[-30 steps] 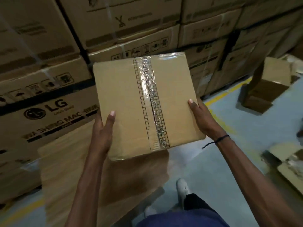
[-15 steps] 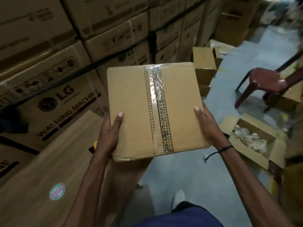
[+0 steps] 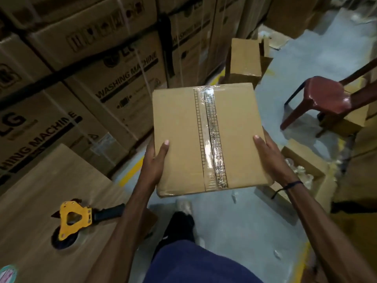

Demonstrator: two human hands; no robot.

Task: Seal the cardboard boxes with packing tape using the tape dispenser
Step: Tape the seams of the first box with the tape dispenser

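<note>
Box (image 3: pixel 179 137) held in the air over the floor (image 3: pixel 244 231), tape (image 3: pixel 212 139) strip down its top seam. Left hand (image 3: pixel 156 162) and right hand (image 3: pixel 269 158) clamp opposite sides, thumbs on top. Dispenser (image 3: pixel 75 217) lies on wooden table (image 3: pixel 40 180), lower left.
</note>
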